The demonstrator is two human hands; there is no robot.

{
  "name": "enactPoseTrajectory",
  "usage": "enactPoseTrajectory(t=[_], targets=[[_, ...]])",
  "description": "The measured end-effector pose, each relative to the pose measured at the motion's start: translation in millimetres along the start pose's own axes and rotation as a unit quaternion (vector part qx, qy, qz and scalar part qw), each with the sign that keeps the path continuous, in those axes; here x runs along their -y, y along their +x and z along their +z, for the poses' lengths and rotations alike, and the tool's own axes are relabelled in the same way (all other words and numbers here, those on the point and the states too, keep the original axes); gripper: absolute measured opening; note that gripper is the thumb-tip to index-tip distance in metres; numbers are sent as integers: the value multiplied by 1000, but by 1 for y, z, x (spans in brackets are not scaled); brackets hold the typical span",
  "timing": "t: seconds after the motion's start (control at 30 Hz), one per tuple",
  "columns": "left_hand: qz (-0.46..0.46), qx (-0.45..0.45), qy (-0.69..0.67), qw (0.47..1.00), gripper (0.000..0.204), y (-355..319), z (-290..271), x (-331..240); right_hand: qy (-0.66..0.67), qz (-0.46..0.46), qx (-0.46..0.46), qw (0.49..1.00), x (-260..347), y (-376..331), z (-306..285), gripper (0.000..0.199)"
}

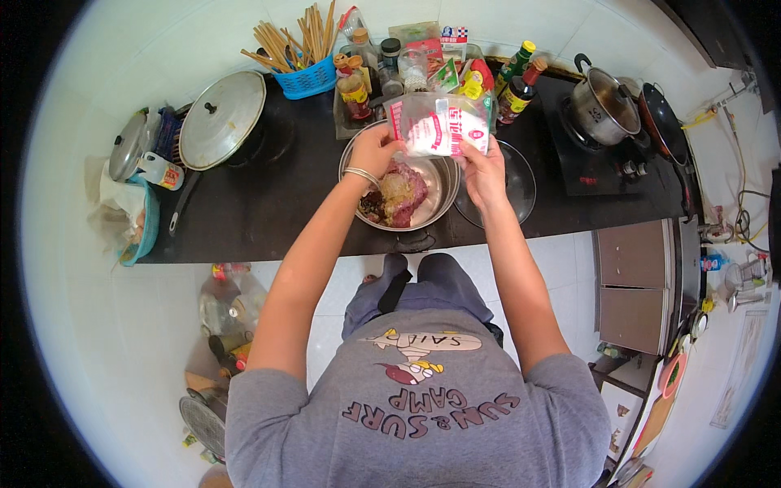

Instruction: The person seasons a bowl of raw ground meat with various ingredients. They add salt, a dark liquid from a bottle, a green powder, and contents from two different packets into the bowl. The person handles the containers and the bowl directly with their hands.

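Observation:
A clear plastic bag of white powder with pink print is held up above the far side of a steel pot. My right hand grips the bag's lower right corner, thumb on its front. At the lower left edge, my left hand has its fingers closed on the bag; the fingertips are partly hidden. Beneath, the pot holds raw minced meat with a yellowish-brown seasoning on top and dark chopped bits at its left side. A round glass lid lies on the black counter right of the pot.
Seasoning bottles and packets stand behind the pot, beside a blue basket of chopsticks. On the left sits a lidded pan. To the right, a steel pot rests on a cooktop, near a dark wok.

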State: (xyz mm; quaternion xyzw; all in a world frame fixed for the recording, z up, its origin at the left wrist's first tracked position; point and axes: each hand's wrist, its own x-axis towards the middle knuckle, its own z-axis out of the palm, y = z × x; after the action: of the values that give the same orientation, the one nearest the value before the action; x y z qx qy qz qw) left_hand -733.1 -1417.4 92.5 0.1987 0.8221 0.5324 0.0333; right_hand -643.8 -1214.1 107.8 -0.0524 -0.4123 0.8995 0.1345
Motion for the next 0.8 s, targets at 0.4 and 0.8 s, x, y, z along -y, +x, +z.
enactPoseTrajectory(t=[0.4,0.8], targets=[[-14,-5,-29,999,13,8,-15,-12,8,14,0,1000,-2,13,2,31],[1,27,48,998,17,9,-3,-20,0,15,-10,1000,0,12,-15,32]])
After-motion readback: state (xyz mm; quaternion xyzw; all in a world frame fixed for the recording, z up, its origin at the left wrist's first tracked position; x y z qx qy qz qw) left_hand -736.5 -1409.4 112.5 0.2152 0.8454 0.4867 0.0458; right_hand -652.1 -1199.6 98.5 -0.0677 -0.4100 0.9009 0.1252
